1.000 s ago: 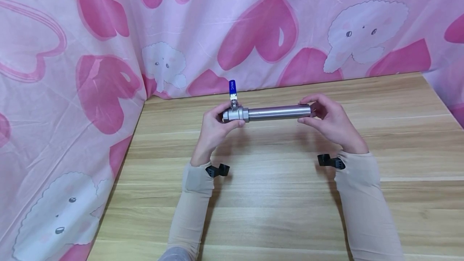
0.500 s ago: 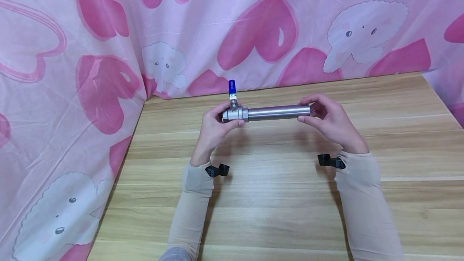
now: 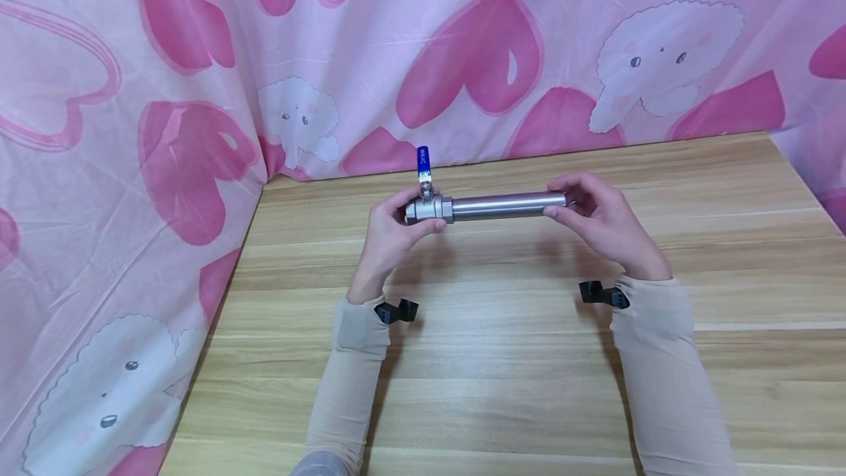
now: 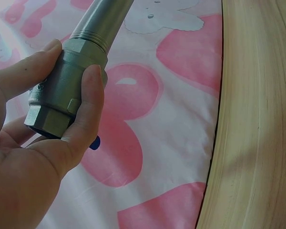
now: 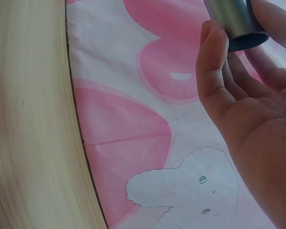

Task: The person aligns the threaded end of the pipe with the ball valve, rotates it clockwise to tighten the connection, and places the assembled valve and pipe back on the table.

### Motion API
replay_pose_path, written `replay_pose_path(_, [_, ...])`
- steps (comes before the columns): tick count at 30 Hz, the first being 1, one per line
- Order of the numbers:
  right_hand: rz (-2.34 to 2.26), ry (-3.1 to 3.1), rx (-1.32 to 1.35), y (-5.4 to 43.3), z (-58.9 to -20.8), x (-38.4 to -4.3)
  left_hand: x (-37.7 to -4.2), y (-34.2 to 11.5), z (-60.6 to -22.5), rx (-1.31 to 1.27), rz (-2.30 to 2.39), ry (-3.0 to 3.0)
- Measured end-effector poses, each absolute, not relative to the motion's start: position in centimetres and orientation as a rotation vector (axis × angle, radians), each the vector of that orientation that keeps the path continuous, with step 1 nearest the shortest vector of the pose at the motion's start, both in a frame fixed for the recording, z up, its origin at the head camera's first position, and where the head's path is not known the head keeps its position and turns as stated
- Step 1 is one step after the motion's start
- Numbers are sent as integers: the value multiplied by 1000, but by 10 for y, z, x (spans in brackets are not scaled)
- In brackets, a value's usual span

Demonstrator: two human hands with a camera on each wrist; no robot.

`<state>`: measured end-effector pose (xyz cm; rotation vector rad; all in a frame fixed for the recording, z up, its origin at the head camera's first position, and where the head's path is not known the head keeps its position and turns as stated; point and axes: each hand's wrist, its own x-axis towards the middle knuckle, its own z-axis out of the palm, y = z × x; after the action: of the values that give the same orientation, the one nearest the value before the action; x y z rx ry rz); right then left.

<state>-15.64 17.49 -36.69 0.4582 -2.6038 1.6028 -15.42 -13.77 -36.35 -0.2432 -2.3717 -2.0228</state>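
A silver ball valve (image 3: 429, 208) with a blue lever handle (image 3: 424, 160) is joined to a steel pipe (image 3: 505, 206). Together they are held level above the table. My left hand (image 3: 388, 237) grips the valve body between thumb and fingers. In the left wrist view, the valve's open hexagonal end (image 4: 48, 121) faces back toward the palm, and threads show where pipe and valve meet. At the pipe's far right end, my right hand (image 3: 604, 222) pinches it with thumb and fingers. The pipe's hollow end (image 5: 248, 40) shows in the right wrist view.
Below lies a wood-grain table (image 3: 502, 373). A pink curtain (image 3: 370, 42) with hearts and white cartoon animals hangs along its back and left edges. A black mount (image 3: 396, 310) sits at the left wrist and another black mount (image 3: 604, 294) at the right.
My right thumb and fingers have shifted slightly on the pipe end. The left hand and the valve stay in place.
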Motion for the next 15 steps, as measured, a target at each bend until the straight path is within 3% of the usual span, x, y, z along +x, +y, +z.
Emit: replay_pose_path(15, [1585,-2641,431,175,-367,-157,-154,-137,-363,-273,-1997,-2374])
